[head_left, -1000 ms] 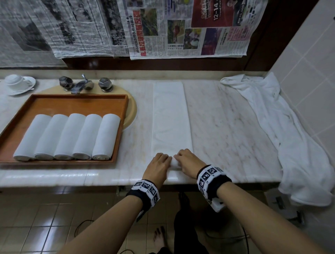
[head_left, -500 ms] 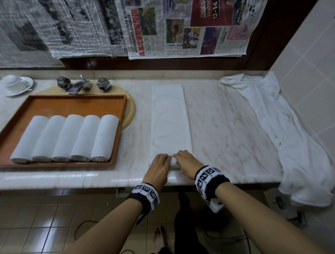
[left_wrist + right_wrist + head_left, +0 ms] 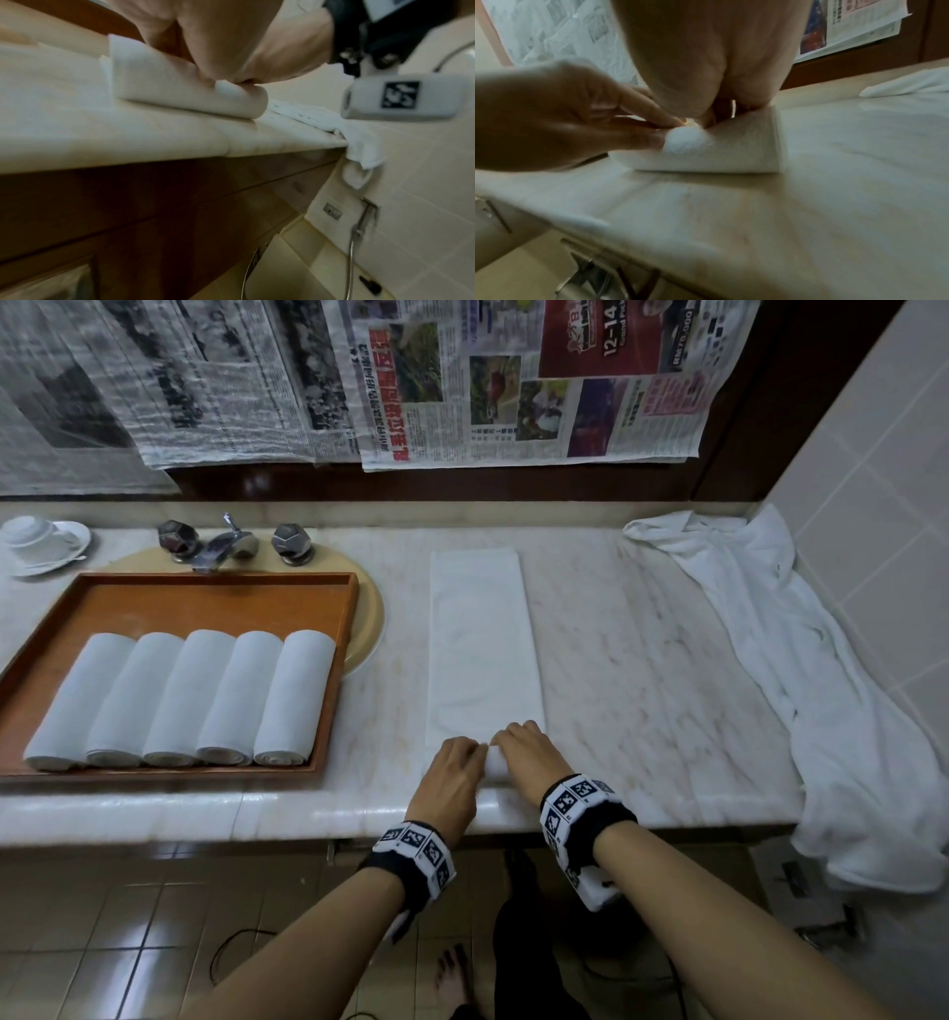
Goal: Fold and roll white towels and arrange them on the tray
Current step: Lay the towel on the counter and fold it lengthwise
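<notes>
The roll at the near end of the folded towel (image 3: 481, 649) is a little thicker now. Both hands have crept forward along the strip, away from the worktop (image 3: 642, 690) edge: the left hand (image 3: 454, 775) and right hand (image 3: 529, 757) sit side by side on the roll, fingers curled over it. The flat length of towel beyond them is slightly shorter.

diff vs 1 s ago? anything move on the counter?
Both hands, left hand and right hand, have kept their grip on the near end of the folded towel and rolled it slightly further away from the counter edge; the roll is a bit thicker. Nothing let go. Tray, its five rolled towels and the loose towel unchanged.
</notes>
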Motion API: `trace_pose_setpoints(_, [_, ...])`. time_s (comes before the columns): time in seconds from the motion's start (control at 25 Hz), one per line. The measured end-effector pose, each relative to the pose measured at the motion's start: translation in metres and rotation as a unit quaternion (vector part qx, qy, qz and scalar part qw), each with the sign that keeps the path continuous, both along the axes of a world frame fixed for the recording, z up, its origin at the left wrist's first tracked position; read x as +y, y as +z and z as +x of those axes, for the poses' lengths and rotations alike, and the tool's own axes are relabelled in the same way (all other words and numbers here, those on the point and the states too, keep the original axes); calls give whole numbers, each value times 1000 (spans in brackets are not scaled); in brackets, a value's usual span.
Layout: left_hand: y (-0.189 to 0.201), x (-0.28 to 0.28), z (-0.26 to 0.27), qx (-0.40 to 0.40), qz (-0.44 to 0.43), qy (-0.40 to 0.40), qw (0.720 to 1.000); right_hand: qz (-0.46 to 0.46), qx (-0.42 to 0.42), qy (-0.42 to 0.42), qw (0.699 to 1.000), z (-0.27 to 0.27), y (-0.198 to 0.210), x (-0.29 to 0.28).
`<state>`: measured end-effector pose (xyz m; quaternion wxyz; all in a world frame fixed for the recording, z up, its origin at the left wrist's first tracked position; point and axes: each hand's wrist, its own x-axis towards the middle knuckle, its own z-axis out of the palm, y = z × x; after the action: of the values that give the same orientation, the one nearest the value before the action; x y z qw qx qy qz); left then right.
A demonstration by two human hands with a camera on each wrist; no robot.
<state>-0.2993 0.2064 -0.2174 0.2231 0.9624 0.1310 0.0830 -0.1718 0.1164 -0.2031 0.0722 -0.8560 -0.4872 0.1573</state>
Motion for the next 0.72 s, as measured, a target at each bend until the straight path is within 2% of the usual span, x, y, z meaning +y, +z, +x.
trace_pose_setpoints(0.12, [-1,16,10,14,-17,-5,1000,74,-73,-28,994,-16,-3,-9])
trace_pose_setpoints(0.24, [9,29,33,91,-5,-16,996,99,-112,18,989,-32,-15,-22])
trace_pose_setpoints(0.32, [13,26,39,115,14,-3,993,98,-119,34,987,-27,-16,-22])
trace_pose_setpoints(0.36, [16,24,37,107,24,4,994,99,-107,30,989,-22,-14,-19])
trace_pose_setpoints(0.48, [13,13,18,24,63,9,998,82,4,6,997,-8,-3,-11])
trace_pose_setpoints(0.6, [1,8,0,-32,48,-6,998,50,62,28,996,3,4,-12])
trace_pose_setpoints(0.68, [-2,8,-1,-27,32,-12,999,31,47,36,998,1,4,-14])
trace_pose_setpoints(0.72, [-4,11,1,-19,26,-10,999,24,9,39,999,-4,1,-14])
